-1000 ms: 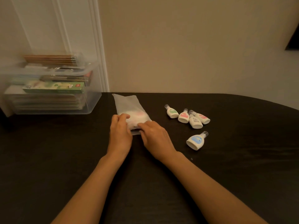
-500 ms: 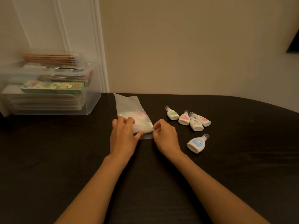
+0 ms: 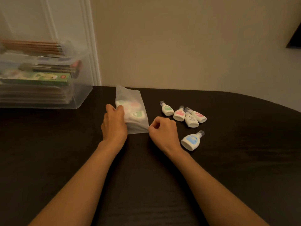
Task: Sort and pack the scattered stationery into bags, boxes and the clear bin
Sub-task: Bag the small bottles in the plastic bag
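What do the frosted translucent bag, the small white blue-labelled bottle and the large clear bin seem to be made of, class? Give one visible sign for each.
Frosted translucent bag: thin soft plastic film, matt; contents show blurred, it puckers where pinched. Small white blue-labelled bottle: probably hard plastic, smooth, faint sheen, clear cap. Large clear bin: rigid transparent plastic; stacked contents visible through walls.

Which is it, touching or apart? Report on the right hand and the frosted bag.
Touching. The head view shows the right hand pinching the near right corner of the frosted bag, with no gap between them.
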`<control>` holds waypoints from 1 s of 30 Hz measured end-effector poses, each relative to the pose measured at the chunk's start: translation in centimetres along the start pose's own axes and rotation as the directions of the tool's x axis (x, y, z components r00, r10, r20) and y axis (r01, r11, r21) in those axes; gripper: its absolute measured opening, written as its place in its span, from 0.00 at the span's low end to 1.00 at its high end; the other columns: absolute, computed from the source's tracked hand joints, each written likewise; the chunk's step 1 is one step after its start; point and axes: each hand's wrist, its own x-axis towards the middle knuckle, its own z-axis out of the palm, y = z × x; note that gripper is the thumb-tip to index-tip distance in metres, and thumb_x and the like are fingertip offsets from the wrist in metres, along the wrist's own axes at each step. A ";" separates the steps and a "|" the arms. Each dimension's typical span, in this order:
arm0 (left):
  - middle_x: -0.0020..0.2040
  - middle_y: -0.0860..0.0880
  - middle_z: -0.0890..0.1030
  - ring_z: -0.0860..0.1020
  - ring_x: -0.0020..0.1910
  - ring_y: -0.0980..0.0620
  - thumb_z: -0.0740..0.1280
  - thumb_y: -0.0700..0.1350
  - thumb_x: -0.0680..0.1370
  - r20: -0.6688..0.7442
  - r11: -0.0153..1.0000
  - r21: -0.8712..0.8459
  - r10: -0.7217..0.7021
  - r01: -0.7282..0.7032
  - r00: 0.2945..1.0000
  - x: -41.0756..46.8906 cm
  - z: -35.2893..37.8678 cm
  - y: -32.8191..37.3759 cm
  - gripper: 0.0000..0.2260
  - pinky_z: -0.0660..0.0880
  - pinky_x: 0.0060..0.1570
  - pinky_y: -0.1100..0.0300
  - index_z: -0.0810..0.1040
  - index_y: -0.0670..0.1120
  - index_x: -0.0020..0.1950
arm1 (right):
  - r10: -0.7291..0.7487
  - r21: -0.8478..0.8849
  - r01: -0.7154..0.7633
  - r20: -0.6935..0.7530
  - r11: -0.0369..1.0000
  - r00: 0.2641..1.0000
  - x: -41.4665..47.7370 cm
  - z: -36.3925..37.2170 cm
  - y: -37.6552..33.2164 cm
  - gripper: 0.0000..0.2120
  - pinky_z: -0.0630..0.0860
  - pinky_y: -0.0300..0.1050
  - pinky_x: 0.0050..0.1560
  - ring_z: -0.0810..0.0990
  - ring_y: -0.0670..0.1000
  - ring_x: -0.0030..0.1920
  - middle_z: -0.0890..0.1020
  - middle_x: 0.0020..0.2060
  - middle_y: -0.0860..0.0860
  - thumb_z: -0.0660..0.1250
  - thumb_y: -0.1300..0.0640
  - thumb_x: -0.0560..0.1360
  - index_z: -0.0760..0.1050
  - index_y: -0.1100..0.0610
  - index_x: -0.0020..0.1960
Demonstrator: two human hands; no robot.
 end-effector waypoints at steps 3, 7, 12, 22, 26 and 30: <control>0.59 0.44 0.65 0.67 0.47 0.51 0.62 0.38 0.77 0.005 0.999 -0.035 0.039 -0.039 0.999 0.0 0.3 -0.2 0.08 0.72 0.44 0.58 0.70 0.44 0.55 | -0.028 0.002 0.028 -0.088 1.000 0.996 0.3 -0.4 -0.1 0.07 0.74 0.45 0.38 0.75 0.48 0.37 0.78 0.37 0.52 0.60 0.64 0.73 0.75 0.58 0.40; 0.63 0.45 0.63 0.71 0.55 0.46 0.63 0.37 0.76 0.057 0.996 -0.058 0.072 -0.069 0.996 0.3 0.8 0.1 0.12 0.73 0.49 0.57 0.70 0.45 0.59 | -0.072 -0.327 -0.002 -0.216 0.945 0.974 1.7 -1.4 0.9 0.14 0.67 0.46 0.59 0.69 0.53 0.60 0.73 0.59 0.56 0.59 0.64 0.74 0.73 0.59 0.59; 0.64 0.46 0.63 0.70 0.56 0.48 0.60 0.36 0.77 0.093 0.982 -0.102 0.167 -0.157 0.982 0.3 1.6 0.5 0.13 0.68 0.45 0.60 0.70 0.45 0.61 | 0.214 -0.585 -0.182 -0.015 0.790 0.977 2.8 -1.8 2.9 0.31 0.48 0.54 0.73 0.46 0.60 0.75 0.48 0.75 0.58 0.59 0.56 0.77 0.49 0.58 0.76; 0.60 0.46 0.68 0.71 0.57 0.50 0.59 0.34 0.78 -0.082 0.957 -0.229 0.161 -0.176 0.983 -0.6 1.0 0.8 0.10 0.67 0.49 0.64 0.77 0.41 0.54 | 0.138 -0.571 -0.125 -0.021 0.811 0.990 2.7 -1.9 2.5 0.22 0.61 0.53 0.67 0.57 0.60 0.71 0.57 0.71 0.60 0.60 0.55 0.76 0.64 0.56 0.69; 0.63 0.45 0.67 0.70 0.60 0.48 0.60 0.33 0.77 -0.087 0.962 -0.227 0.136 -0.153 0.987 -0.9 0.6 0.7 0.09 0.67 0.51 0.64 0.77 0.41 0.53 | 0.061 -0.431 -0.043 0.029 0.901 0.998 2.4 -2.1 2.6 0.16 0.69 0.47 0.58 0.67 0.55 0.62 0.60 0.67 0.57 0.61 0.60 0.74 0.70 0.61 0.62; 0.65 0.44 0.66 0.69 0.63 0.48 0.61 0.31 0.76 -0.093 0.960 -0.247 0.112 -0.132 0.989 -1.0 0.5 0.8 0.10 0.64 0.55 0.66 0.78 0.41 0.52 | -0.060 -0.252 0.079 0.084 0.964 0.995 1.7 -1.9 2.5 0.17 0.68 0.41 0.55 0.69 0.50 0.59 0.68 0.62 0.54 0.61 0.63 0.74 0.73 0.59 0.63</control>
